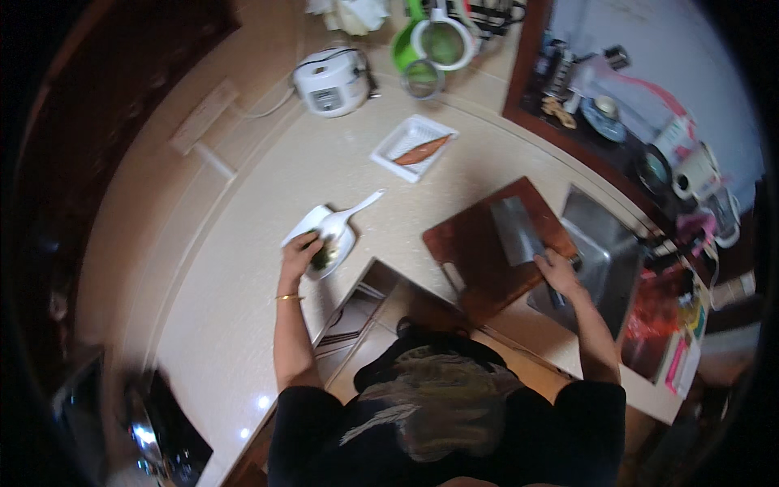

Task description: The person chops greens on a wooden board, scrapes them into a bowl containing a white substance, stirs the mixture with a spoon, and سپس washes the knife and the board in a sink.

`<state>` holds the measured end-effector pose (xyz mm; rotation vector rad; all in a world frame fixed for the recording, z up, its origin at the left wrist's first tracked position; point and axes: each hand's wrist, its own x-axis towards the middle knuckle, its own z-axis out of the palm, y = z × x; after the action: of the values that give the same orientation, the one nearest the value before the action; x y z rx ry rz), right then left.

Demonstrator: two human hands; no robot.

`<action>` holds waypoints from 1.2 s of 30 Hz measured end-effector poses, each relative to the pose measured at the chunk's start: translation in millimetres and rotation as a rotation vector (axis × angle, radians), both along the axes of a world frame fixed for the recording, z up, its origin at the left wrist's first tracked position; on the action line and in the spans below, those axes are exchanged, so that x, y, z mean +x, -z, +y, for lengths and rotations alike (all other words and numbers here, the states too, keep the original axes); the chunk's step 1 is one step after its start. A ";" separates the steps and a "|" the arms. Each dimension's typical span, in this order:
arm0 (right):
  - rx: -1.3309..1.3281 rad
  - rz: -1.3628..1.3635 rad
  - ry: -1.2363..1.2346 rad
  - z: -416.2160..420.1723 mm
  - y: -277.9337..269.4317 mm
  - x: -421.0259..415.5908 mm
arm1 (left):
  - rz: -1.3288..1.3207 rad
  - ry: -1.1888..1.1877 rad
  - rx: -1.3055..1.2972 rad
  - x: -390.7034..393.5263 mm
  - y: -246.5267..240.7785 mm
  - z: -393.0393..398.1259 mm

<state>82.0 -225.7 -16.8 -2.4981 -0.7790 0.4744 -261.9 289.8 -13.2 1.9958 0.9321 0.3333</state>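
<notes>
My left hand (299,254) is over a white dish (344,254), its fingers bent down at dark green chopped bits (321,259). Paler bits lie beside the greens. A white plastic spoon (347,216) rests in the dish, handle pointing away to the right. Whether the fingers pinch any greens is too small to tell. On the right, a cleaver (514,228) lies over a reddish-brown cutting board (475,262), and my right hand (557,273) is closed around its handle. The broad blade points away from me.
A white tray (398,137) holds a long orange-brown piece of food (423,151). Behind it are a white rice cooker (331,82) and strainers (444,45). The board overlaps a steel sink (602,262). A dark stove (158,426) is at lower left.
</notes>
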 end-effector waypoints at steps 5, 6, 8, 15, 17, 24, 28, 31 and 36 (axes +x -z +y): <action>-0.214 -0.171 -0.069 1.0 -9.8 2.6 | -0.159 -0.156 -0.642 -10.4 -28.3 -9.7; -0.220 -0.203 -0.082 -2.4 -5.5 6.0 | -0.152 -0.181 -0.659 -10.6 -31.0 -11.0; -0.200 -0.252 -0.105 -5.1 2.8 10.2 | -0.136 -0.225 -0.694 -11.0 -36.5 -14.3; -0.054 -0.239 -0.157 -3.7 -0.6 21.0 | -0.206 -0.318 -0.152 -8.9 -18.9 -14.3; -0.001 -0.250 -0.157 -9.9 9.2 25.5 | -0.290 -0.307 -0.139 0.9 -21.6 -13.1; 0.018 -0.175 -0.065 -13.7 -2.7 0.5 | 0.508 -0.123 0.590 15.0 -13.4 -29.3; 0.210 -0.403 0.027 -19.2 -8.0 -22.5 | 0.277 0.072 0.366 9.7 -31.8 -27.9; 0.432 -0.293 0.320 -28.2 -32.1 -49.4 | -0.364 0.186 -0.650 34.5 -63.6 -22.9; 0.675 -0.254 0.606 -58.7 -10.1 -75.2 | -0.865 0.419 -1.405 88.0 -73.2 -83.2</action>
<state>6.8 -284.3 -6.7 -2.0078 -0.1744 -0.2859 -173.9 206.6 60.0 0.5565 0.0268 0.1643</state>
